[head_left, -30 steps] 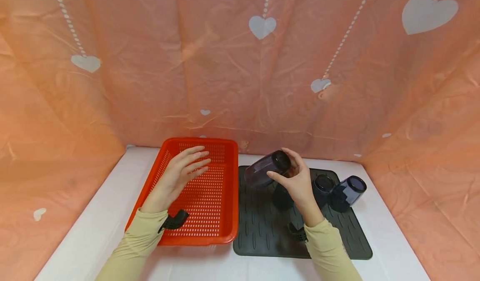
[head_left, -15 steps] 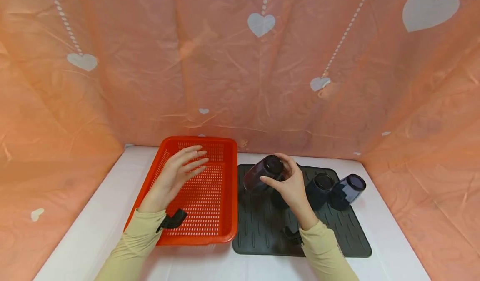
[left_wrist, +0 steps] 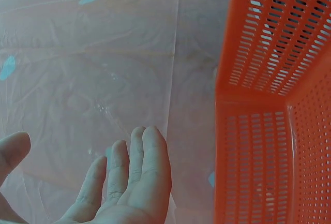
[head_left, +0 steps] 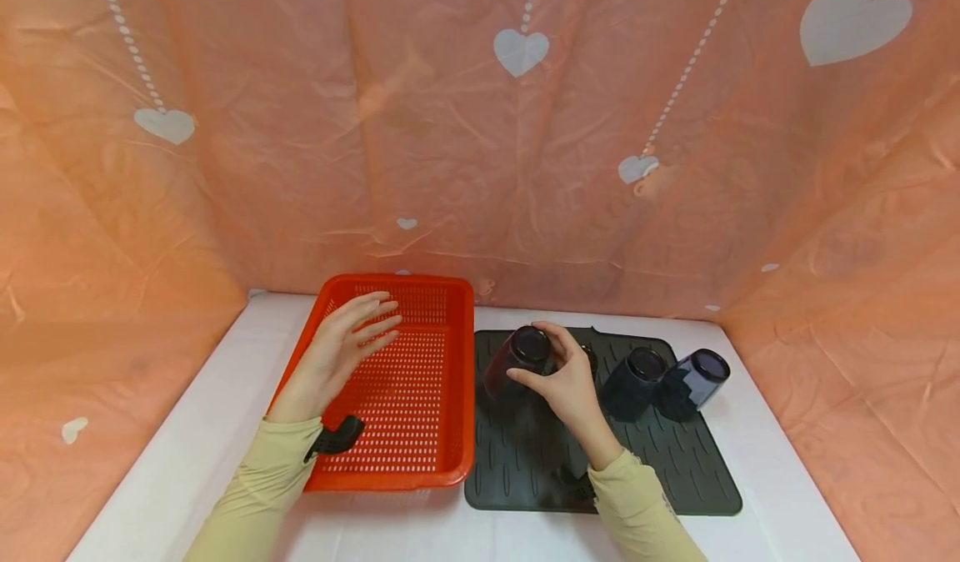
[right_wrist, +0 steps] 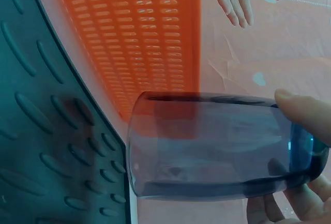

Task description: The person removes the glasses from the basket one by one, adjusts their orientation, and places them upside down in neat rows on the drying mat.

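Note:
In the head view my right hand point(head_left: 566, 391) grips a dark tinted drinking glass point(head_left: 506, 374) around its base end. The glass is bottom-up and a little tilted, its mouth low over the back left part of a dark ribbed mat point(head_left: 525, 479). Thumb and fingers lie on opposite sides of the base in the right wrist view, where the glass point(right_wrist: 207, 151) looks see-through and empty. My left hand point(head_left: 326, 362), fingers loosely extended, hovers over the left side of a red perforated basket point(head_left: 467, 395) and holds nothing.
Two more dark glasses, an inverted glass point(head_left: 633, 387) and a leaning glass point(head_left: 693, 385), stand on the mat's right side. Another glass point(head_left: 592, 360) is mostly hidden behind my right hand. A white tabletop point(head_left: 420, 529) surrounds basket and mat, with a heart-patterned orange curtain point(head_left: 450, 145) behind.
My right hand has carried the glass left and down toward the mat, tipping it more upright. My left hand has drifted slightly left.

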{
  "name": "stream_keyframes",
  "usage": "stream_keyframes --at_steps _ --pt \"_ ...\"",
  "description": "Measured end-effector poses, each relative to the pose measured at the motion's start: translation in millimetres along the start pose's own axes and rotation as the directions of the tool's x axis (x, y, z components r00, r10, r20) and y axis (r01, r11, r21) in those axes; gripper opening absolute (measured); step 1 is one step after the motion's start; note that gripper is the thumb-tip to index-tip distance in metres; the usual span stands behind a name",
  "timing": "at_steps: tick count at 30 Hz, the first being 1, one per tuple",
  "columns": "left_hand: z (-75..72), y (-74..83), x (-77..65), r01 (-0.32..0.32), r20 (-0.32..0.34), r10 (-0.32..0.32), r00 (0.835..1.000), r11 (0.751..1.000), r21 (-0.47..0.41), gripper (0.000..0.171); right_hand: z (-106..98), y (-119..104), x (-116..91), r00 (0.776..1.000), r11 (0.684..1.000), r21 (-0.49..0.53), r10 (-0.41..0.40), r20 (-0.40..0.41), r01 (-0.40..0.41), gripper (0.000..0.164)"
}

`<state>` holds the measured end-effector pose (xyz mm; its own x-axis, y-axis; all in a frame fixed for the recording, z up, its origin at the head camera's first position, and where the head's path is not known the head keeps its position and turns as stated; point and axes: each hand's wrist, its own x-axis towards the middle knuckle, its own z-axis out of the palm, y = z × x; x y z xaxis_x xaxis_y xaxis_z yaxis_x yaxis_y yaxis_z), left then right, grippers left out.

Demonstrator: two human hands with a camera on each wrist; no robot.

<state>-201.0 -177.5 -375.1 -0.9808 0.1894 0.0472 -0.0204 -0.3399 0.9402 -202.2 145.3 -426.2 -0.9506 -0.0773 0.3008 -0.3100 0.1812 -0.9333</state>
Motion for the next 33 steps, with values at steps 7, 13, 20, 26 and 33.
stream_keyframes --at_steps 7,13,20,26,33 --pt "-5.0 0.7 -2.9 -0.011 0.003 0.011 1.000 1.000 0.012 0.034 6.7 -23.8 -6.5 0.999 0.998 -0.059 -0.007 0.039 0.009 0.070" --pt "-4.2 2.1 -2.1 -0.011 0.023 0.011 1.000 1.000 -0.001 0.033 13.0 -23.9 -7.8 0.999 0.996 -0.091 -0.020 0.035 0.024 0.068" --pt "-3.7 2.1 -1.2 0.010 0.012 -0.010 1.000 1.000 -0.014 0.035 17.6 16.6 -2.3 1.000 0.990 -0.138 -0.021 0.000 0.021 0.072" --pt "-4.4 0.4 -1.9 0.015 0.004 -0.015 1.000 1.000 -0.006 0.032 19.1 25.5 -2.0 0.999 0.988 -0.149 -0.038 -0.023 0.034 0.072" --pt "-4.2 -0.8 -2.6 0.020 -0.005 -0.020 1.000 1.000 0.001 0.035 21.4 29.3 -3.0 1.000 0.986 -0.164 -0.018 -0.025 0.014 0.072"
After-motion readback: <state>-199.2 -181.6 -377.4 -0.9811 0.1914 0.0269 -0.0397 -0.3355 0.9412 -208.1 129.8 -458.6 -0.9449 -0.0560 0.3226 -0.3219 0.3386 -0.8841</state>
